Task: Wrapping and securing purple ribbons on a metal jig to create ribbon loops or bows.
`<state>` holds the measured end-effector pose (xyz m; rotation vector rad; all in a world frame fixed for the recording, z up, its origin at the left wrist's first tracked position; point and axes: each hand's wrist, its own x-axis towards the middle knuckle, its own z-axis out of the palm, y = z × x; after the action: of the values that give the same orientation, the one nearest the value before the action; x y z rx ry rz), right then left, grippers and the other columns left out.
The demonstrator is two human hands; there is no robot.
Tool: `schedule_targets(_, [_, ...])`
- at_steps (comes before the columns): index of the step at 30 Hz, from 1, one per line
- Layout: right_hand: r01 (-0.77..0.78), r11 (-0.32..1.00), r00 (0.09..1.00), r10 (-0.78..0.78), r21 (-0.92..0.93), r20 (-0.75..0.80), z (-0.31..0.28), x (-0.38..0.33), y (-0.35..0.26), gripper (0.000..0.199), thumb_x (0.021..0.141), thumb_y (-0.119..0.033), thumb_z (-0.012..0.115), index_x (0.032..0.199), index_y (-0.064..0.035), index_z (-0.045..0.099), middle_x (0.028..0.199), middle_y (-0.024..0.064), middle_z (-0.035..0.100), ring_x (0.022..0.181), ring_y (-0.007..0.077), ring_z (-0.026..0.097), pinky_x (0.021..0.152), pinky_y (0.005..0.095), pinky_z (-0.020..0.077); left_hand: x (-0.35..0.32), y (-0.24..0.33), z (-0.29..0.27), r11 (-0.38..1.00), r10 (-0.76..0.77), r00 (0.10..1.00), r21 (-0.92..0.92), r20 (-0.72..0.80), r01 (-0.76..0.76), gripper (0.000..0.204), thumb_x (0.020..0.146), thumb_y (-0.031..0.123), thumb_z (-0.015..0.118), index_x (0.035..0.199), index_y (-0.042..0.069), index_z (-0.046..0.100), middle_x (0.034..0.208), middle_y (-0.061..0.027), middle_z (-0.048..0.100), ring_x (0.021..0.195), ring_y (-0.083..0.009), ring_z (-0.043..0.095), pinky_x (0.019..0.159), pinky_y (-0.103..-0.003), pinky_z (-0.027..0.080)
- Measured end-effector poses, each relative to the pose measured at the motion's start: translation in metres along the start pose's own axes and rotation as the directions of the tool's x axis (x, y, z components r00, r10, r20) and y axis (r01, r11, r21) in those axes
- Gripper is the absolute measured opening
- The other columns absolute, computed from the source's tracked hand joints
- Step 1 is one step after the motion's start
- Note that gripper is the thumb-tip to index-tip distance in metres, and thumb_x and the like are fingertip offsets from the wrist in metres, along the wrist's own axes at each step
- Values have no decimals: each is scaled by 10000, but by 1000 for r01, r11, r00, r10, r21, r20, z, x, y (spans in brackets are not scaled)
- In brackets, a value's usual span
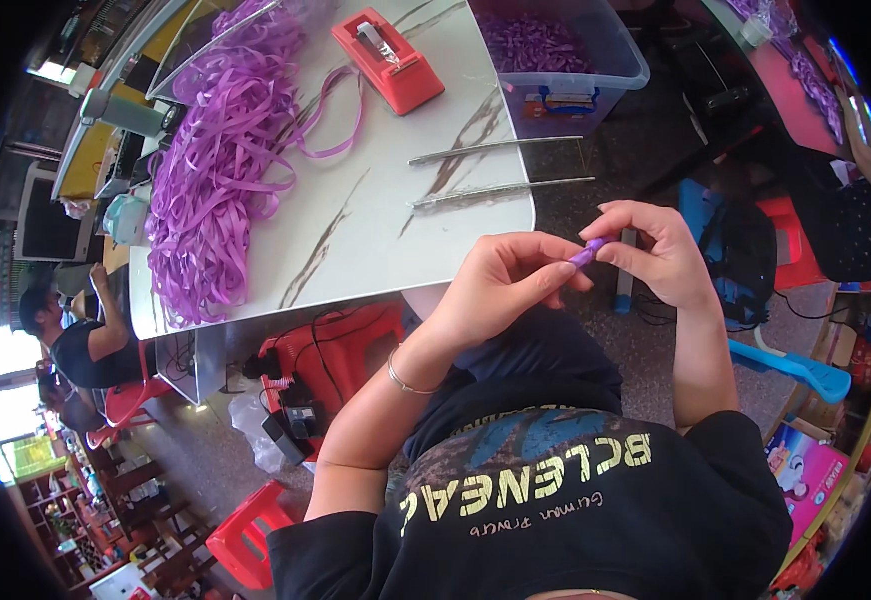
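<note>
Between my two hands, just off the table's right corner, is a small folded piece of purple ribbon (588, 254). My left hand (516, 285) pinches its lower left end between thumb and fingers. At the upper right end, the thumb and forefinger of my right hand (651, 250) are closed on it too. A big tangled heap of purple ribbon (221, 180) covers the left side of the white marbled table (356, 230), with one loop trailing right. Two long metal rods (501, 150), roughly parallel, jut over the table's right edge beyond my hands.
At the back stands a red tape dispenser (391, 62). A clear plastic bin (566, 90) holding many purple pieces is right of the table. Red stools (336, 350) with cables and a blue-and-white object (796, 370) are around me. Another person (91, 340) sits at the left.
</note>
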<state>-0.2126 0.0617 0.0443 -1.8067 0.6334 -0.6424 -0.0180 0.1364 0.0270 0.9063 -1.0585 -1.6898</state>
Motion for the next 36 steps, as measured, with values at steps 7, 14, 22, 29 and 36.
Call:
schedule_targets(7, [266,898,926,-339,-351,-165,-4,10,-4,177,660,36,652,800,-68,623,832,48,634,804,187,588,789,290,413,-1,3,1,994,41,999,102,-10,-40,304,881,124,516,1145,-24,490,998,-107,585,890,-129,564,745,-263,495])
schedule_targets(14, [285,916,927,-339,-284,-162,-7,14,-2,179,663,58,633,791,-67,617,845,49,631,840,176,590,792,284,421,15,9,3,991,-39,996,-126,76,48,319,911,225,479,1114,-20,492,1018,-97,558,935,-158,546,825,-322,470])
schedule_targets(22, [132,951,867,-247,-279,-433,0,13,-3,204,733,71,580,905,-38,588,859,32,610,768,104,549,718,227,434,36,5,11,994,36,999,-105,20,-33,210,883,173,536,942,-16,605,938,-57,580,901,-107,530,793,-256,438])
schedule_targets(29, [-95,936,921,212,338,-326,29,-11,4,144,878,-79,472,989,-10,533,815,20,590,672,47,528,580,176,395,50,-7,15,960,259,953,152,-160,-235,184,853,175,577,897,10,649,911,-34,554,881,-91,507,787,-234,398])
schedule_targets(36, [-347,886,919,386,307,-75,51,-48,31,221,900,-183,494,978,-9,606,862,44,637,800,95,604,663,213,459,52,13,16,924,165,977,-326,-136,-202,160,895,184,509,895,37,574,872,-54,595,840,-136,564,795,-278,456])
